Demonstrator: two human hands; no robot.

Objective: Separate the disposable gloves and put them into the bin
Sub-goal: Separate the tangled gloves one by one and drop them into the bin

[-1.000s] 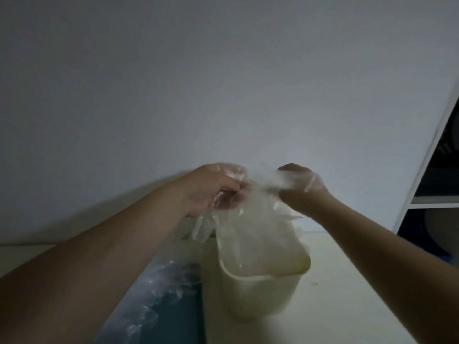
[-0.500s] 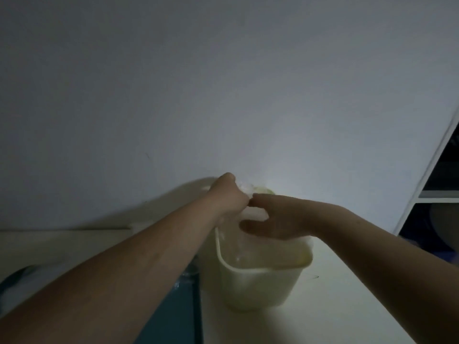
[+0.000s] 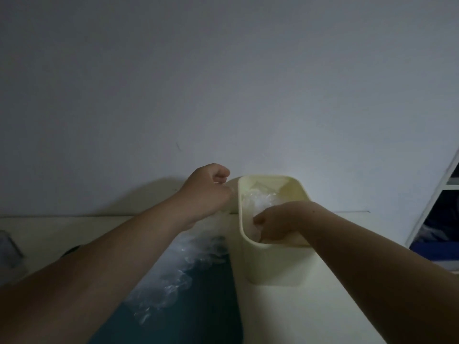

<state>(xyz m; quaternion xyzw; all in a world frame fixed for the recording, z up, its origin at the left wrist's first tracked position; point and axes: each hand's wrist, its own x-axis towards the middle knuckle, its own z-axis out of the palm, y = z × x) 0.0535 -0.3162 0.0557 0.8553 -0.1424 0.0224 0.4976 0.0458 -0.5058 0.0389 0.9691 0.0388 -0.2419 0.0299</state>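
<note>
Nearest the camera, a heap of disposable gloves (image 3: 173, 274) is being kept on a teal mat (image 3: 206, 311), probably so that the clear, wrinkled film is shown up against the dark, flat surface and single pieces can be picked off within easy reach. The mat is being carried by a pale, smooth desk (image 3: 323, 314), and the bin (image 3: 270, 266) is being stood just beside the mat's right edge, judged to be placed there so that each glove is being moved only a short way. The bin is a cream plastic tub, oblong with rounded corners and a thick rolled rim. The right hand (image 3: 280, 224) is being lowered inside it over the near rim, its fingers (image 3: 263, 238) being curled down round what appears to be thin film, seemingly so that the light material is being pushed down rather than left to spring out. Crumpled gloves (image 3: 260, 201), glossy and translucent, are being held by the far half of the bin. The left hand (image 3: 208, 192) is being held just outside the bin's far left corner, the fingers being clenched; whether any film is being pinched there cannot be told in the dim light. Beyond, a plain matt wall (image 3: 223, 70) is being seen, with a white shelving unit (image 3: 437, 194) at the right edge.
</note>
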